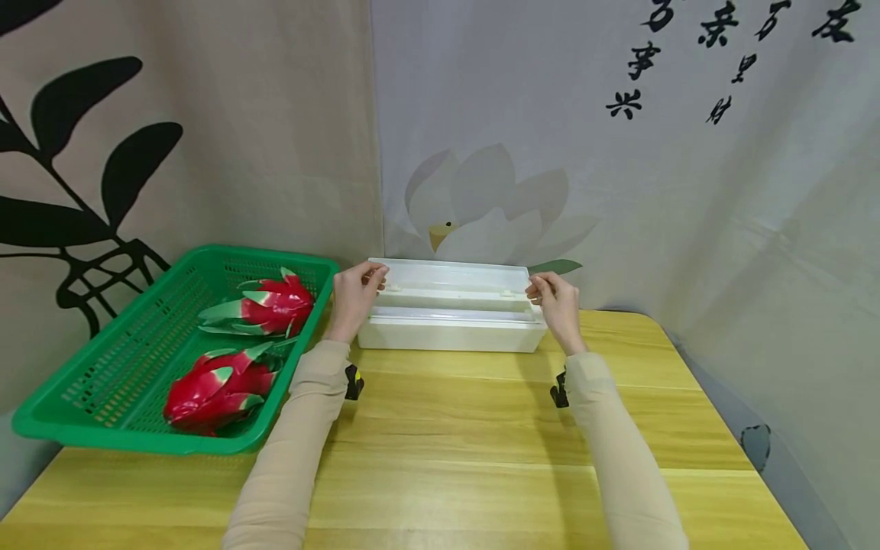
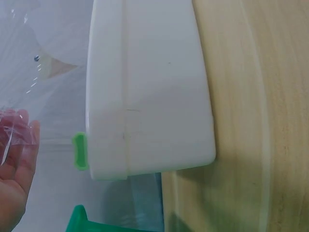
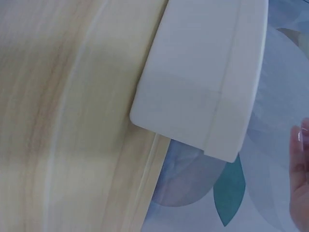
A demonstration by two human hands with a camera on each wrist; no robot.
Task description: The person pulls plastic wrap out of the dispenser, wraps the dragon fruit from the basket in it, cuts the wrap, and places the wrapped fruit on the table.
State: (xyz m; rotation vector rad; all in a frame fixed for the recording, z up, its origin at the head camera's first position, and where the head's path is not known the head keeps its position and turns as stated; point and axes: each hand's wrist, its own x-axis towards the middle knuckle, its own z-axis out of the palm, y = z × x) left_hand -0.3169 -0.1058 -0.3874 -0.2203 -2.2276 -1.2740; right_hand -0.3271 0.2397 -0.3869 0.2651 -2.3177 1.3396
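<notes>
A long white cling film dispenser (image 1: 450,338) sits toward the back of the table, a hand above each end. My left hand (image 1: 354,299) pinches the near-transparent cling film (image 2: 8,126) at the left; in the left wrist view the film drapes over the fingers with bright glints. At the other end my right hand (image 1: 558,307) pinches the film's right side, thumb against fingers. Only the edge of that hand enters the right wrist view. A small green tab (image 2: 80,151) sticks out from the dispenser in the left wrist view.
A green plastic basket (image 1: 137,441) holding two red dragon fruits (image 1: 220,391) stands at the left, close to my left forearm. Behind the dispenser hangs a printed curtain (image 1: 474,92). The wooden table (image 1: 447,443) ends at a slanting right edge.
</notes>
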